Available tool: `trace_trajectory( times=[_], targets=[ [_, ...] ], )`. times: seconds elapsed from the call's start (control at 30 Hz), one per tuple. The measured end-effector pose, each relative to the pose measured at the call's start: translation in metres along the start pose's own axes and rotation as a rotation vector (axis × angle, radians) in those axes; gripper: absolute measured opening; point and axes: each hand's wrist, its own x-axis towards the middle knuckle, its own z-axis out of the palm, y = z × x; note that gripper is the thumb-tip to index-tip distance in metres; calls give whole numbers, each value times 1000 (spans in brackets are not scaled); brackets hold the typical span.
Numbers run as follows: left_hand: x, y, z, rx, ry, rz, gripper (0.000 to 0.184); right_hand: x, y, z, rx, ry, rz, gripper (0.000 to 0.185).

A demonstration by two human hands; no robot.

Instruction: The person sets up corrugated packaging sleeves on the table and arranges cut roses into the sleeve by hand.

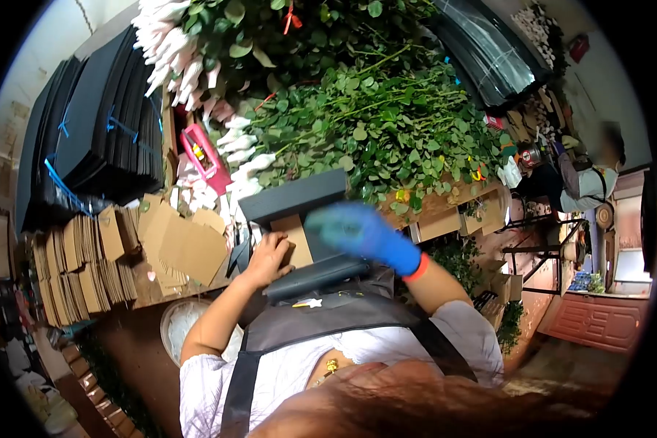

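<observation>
In the head view, a black box (293, 196) stands open at the near edge of the bench, against the apron. A piece of brown cardboard (298, 239) lies inside it. My left hand (269, 257) is bare, its fingers bent over the left edge of the cardboard. My right hand (359, 230) wears a blue-green glove and hovers over or touches the right part of the box. Motion blurs its fingers, so its grip is hidden. Leafy green stems (372, 131) with white-wrapped flower heads (242, 146) lie just beyond the box.
Bundled black sheets (98, 124) stand at the left, above stacks of cardboard pieces (87, 263). A pink tool (206, 160) lies beside the flowers. Black plastic-wrapped bundles (489, 51) stand at the back right. Another person (588, 179) sits at the far right. A white bucket (186, 328) is below.
</observation>
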Motion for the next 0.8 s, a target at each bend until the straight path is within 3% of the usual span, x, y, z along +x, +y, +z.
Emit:
trace_trajectory(
  times=[0.1,0.13,0.17,0.2,0.3,0.33,0.37,0.43,0.53,0.57,0.6,0.67,0.7,0.73,0.8],
  targets=[
    [0,1,-3,-22,-4,0,61,68,16,-78,-521,374,197,28],
    [0,3,-4,-20,-1,-1,60,90,43,-98,-835,300,371,29],
    [0,3,-4,-16,1,-1,60,112,75,-115,-1087,48,495,31],
    [0,4,-5,-17,-1,2,60,138,86,-116,-1123,-83,615,33],
    [1,5,-7,-29,-9,3,58,224,146,-118,-1213,-197,566,43],
    [1,5,-6,-16,-14,-5,58,246,173,-117,-1259,-92,480,47],
    [1,6,-7,-21,-16,-6,58,268,190,-115,-1208,19,569,47],
    [2,6,-7,-39,-22,-17,58,281,210,-116,-1234,101,522,49],
    [1,5,-8,-33,-9,-6,59,275,223,-124,-1207,42,400,51],
    [1,6,-8,-34,-7,-14,59,277,225,-143,-1108,-70,379,53],
    [1,9,-11,-36,-19,-27,59,267,215,-164,-674,-52,311,52],
    [1,9,-11,-46,-10,-36,59,252,168,-192,-711,-6,334,43],
    [0,8,-10,-46,-6,-36,59,239,135,-193,-896,38,413,39],
    [0,7,-9,-67,-1,-33,60,230,127,-200,-955,-65,538,36],
    [0,3,-5,-69,-2,-31,61,201,113,-190,-1113,-369,579,33]
  ],
)
